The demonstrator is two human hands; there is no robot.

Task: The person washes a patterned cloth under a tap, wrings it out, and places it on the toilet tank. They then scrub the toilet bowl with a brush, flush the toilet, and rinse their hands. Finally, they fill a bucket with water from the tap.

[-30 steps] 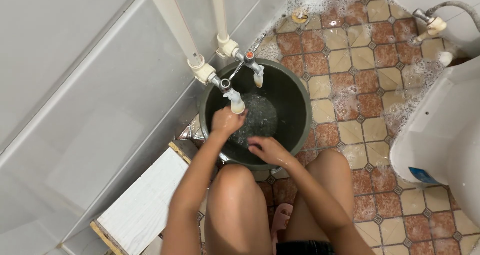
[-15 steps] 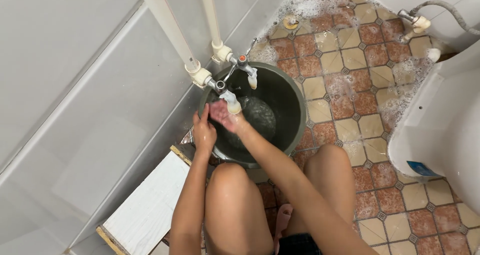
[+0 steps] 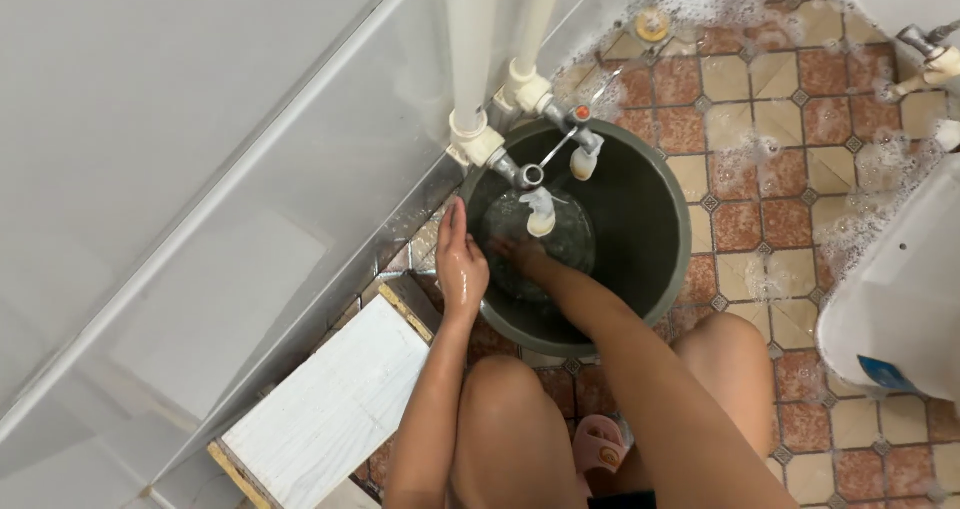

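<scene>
Both arms are showing bare from the shoulder down, with no sleeves, watch or bracelet on either one. The left hand [image 3: 462, 259] is glistening wet, its fingers carrying no rings. The right hand [image 3: 518, 252] is looking darker and blurred under water, so little of its detail is coming through. The knees and thighs are showing bare as well. A pink rubber slipper [image 3: 600, 445] is peeking out on one foot between the legs, a small round emblem showing on its strap.
</scene>
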